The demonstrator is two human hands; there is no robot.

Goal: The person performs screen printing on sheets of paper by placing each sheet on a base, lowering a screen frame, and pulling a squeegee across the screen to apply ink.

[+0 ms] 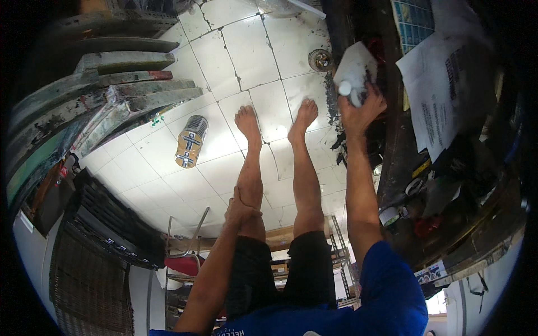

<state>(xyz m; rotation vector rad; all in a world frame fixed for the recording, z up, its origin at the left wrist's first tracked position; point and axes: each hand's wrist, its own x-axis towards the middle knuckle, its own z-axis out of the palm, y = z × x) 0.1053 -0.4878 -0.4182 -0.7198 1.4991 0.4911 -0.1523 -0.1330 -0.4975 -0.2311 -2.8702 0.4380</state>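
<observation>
A white plastic jug point(357, 60) with a round white cap is in my right hand point(361, 112), at the edge of the dark cluttered bench on the right. My fingers are closed round its capped end, and they hide part of it. My left hand point(241, 211) lies across my left leg point(250, 173) near the knee, thumb and fingers apart, holding no object.
A metal can point(190, 140) stands on the white tiled floor point(241, 50) left of my bare feet. Stained boards or frames point(126, 63) are stacked at the left. A small round container point(320, 60) is beside the bench. Printed paper sheets point(443, 92) lie at right.
</observation>
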